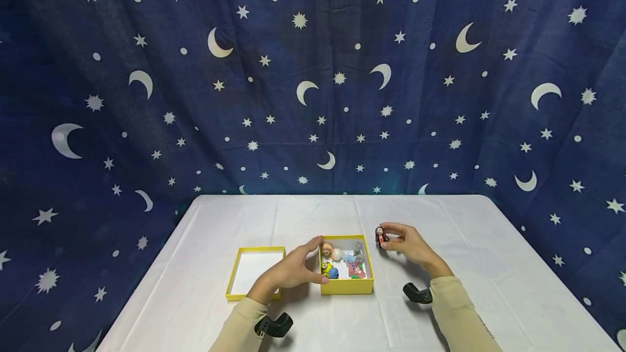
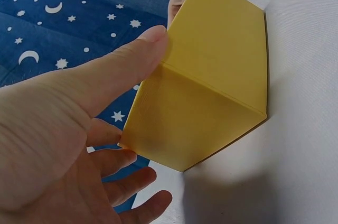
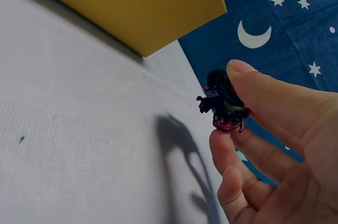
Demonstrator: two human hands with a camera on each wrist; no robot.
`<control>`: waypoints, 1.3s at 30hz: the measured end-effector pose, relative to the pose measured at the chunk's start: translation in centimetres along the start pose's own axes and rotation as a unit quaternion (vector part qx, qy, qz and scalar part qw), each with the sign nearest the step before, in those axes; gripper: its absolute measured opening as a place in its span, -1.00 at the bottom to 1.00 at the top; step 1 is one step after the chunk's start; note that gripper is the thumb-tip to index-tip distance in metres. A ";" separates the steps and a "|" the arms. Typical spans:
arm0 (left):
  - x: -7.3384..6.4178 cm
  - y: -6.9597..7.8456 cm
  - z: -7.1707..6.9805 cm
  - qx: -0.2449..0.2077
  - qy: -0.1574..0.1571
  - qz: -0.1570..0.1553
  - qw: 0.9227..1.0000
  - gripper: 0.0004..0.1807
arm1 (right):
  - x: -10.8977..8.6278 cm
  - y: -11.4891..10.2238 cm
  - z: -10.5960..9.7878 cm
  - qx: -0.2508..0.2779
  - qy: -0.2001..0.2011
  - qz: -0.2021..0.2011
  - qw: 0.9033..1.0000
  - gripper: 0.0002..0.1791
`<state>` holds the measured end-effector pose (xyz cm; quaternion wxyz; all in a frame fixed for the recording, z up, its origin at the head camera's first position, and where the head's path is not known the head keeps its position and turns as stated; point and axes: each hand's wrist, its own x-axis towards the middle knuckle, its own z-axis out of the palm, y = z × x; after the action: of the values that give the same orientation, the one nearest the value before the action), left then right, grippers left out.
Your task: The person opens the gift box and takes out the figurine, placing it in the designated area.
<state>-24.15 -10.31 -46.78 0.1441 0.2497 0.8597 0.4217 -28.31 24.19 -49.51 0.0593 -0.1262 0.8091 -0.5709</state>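
My right hand (image 1: 409, 243) pinches a small toy figurine (image 1: 381, 237) with dark hair and red on it, just right of the yellow box (image 1: 347, 287). In the right wrist view the figurine (image 3: 224, 102) appears dark, held between thumb and fingertips above the white cloth. My left hand (image 1: 292, 269) spans the box's left side, thumb at the near corner and index finger at the far one. Inside the box lie several small toys, among them a yellow and blue Minion figure (image 1: 330, 270), a round-headed figure (image 1: 326, 250) and pink pieces (image 1: 357, 270).
A yellow-rimmed lid (image 1: 236, 271) with a white inside lies left of the box, partly behind my left hand. White cloth covers the table (image 1: 313, 213). A dark blue curtain (image 1: 274, 96) with moons and stars hangs behind and at both sides.
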 end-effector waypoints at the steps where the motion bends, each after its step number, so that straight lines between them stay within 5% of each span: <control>1: 0.0 0.0 0.0 0.000 0.000 0.000 1.000 0.15 | 0.0 0.1 0.0 -0.007 -0.001 0.001 1.000 -0.32; 9: 0.0 0.0 0.0 0.002 0.000 0.000 1.000 0.14 | 0.1 0.5 0.4 -0.038 -0.008 0.029 0.999 -0.33; 39: 0.0 0.1 -0.1 0.011 0.001 -0.006 1.000 0.13 | 0.2 1.1 0.6 -0.088 -0.012 0.010 0.996 -0.35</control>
<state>-24.10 -10.31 -46.64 0.1432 0.2461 0.8658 0.4115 -28.53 23.93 -50.79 0.0635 -0.1302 0.8564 -0.4956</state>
